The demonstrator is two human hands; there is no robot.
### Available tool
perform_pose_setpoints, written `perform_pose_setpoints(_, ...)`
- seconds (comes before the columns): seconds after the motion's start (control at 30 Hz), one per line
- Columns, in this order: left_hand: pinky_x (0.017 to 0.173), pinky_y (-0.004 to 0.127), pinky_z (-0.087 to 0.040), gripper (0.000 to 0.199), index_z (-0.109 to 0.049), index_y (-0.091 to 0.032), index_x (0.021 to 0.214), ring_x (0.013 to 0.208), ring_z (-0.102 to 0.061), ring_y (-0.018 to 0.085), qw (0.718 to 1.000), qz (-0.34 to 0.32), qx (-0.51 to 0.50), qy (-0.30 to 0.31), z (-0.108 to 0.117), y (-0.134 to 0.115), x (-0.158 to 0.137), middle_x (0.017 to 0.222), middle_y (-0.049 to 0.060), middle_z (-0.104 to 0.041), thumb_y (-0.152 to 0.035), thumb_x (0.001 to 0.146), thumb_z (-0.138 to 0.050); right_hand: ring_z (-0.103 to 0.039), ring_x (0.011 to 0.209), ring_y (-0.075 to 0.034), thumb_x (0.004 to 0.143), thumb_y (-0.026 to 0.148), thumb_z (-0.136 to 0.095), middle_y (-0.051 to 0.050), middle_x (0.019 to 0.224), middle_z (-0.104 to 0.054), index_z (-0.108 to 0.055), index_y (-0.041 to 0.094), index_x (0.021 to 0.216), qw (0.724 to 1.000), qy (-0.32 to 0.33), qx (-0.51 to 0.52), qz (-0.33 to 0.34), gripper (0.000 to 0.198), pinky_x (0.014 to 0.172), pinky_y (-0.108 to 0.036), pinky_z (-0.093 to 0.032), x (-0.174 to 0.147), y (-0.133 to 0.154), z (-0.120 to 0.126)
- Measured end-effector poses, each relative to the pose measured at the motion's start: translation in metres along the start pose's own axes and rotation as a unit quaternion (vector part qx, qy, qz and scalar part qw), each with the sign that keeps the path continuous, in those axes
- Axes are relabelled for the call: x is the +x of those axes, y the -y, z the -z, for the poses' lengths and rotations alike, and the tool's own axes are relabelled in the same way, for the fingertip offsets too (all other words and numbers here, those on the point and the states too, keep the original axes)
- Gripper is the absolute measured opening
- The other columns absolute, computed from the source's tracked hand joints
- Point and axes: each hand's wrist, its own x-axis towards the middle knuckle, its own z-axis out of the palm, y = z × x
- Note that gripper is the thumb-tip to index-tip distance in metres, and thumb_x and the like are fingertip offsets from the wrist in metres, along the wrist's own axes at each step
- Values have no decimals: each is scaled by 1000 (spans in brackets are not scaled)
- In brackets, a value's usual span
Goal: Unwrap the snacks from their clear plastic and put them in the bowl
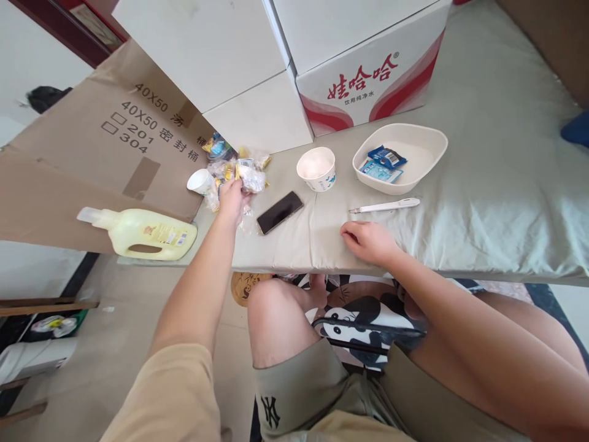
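My left hand [232, 199] reaches to the far left of the cloth-covered surface. Its fingers are closed on a clear crumpled plastic wrapper [252, 178] at a heap of small wrappers [221, 169]. A white paper cup [200, 182] lies tipped beside that heap. My right hand [368, 241] rests on the cloth near the front edge, fingers curled, with nothing visible in it. Just beyond it lies a white utility knife [385, 206]. Between the hands are a black phone [280, 212] and an upright paper bowl [316, 169] with a blue print.
A cream plastic basin [427, 144] holds blue packets [384, 162]. White boxes [368, 80] are stacked behind. At left, a yellow detergent bottle [154, 233] lies near a large brown carton [115, 141]. A panda-print stool or mat [354, 322] shows below the edge.
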Motion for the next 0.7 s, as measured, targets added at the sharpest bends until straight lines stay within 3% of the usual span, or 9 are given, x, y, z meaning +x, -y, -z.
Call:
perform_pose_setpoints(0.07,78,28,-58,10,-60,-22,88,80,-69,15,982,62,-180,22,-19,-1,-26,85,3,-72,-28,91,-52,-67,84,-23,93,25,-44,-7,100,-76,-67,21,94,1000,-7,15,0,23,65,-32,-37,0,-1,-1)
perform_pose_setpoints(0.13,70,23,-57,13,-60,-21,88,69,-67,12,952,130,-275,42,-43,7,-58,80,1,-71,-31,92,-53,-67,81,-22,92,25,-45,-8,97,-75,-66,21,94,999,-23,41,-5,22,65,-32,-38,0,-2,-1)
perform_pose_setpoints(0.27,59,22,-55,21,-63,-19,92,64,-66,12,889,260,-354,128,-90,32,-113,77,2,-71,-31,95,-45,-63,68,-19,91,29,-47,-6,87,-71,-60,20,111,987,-75,144,-19,26,66,-32,-43,-3,-6,0)
perform_pose_setpoints(0.33,62,25,-56,27,-65,-19,98,71,-69,15,870,274,-355,205,-108,39,-129,84,4,-73,-41,93,-49,-61,65,-18,90,34,-50,-6,94,-70,-52,20,123,971,-110,209,-23,36,66,-33,-45,-5,-9,1)
perform_pose_setpoints(0.4,71,28,-57,36,-66,-18,104,82,-70,18,858,243,-331,308,-120,41,-137,95,6,-74,-49,84,-64,-61,66,-17,89,38,-53,-7,103,-68,-45,21,129,956,-144,254,-30,44,65,-33,-47,-6,-12,3)
perform_pose_setpoints(0.5,86,30,-55,60,-65,-20,114,99,-69,21,858,155,-256,418,-132,40,-139,108,7,-73,-36,62,-88,-59,67,-18,89,42,-56,-7,101,-67,-46,23,127,943,-174,277,-60,43,63,-34,-48,-7,-15,4)
perform_pose_setpoints(0.6,88,29,-54,69,-62,-24,117,101,-69,21,897,70,-222,375,-140,43,-128,110,4,-73,-32,56,-92,-61,70,-18,89,42,-57,-6,97,-67,-47,22,124,937,-168,300,-58,41,64,-33,-50,-6,-18,6)
perform_pose_setpoints(0.7,77,27,-54,51,-63,-25,106,88,-70,18,933,11,-222,284,-142,50,-109,95,1,-74,-39,64,-87,-64,83,-21,90,33,-53,-7,99,-69,-54,23,115,953,-193,233,-17,26,77,-37,-52,-8,-22,12)
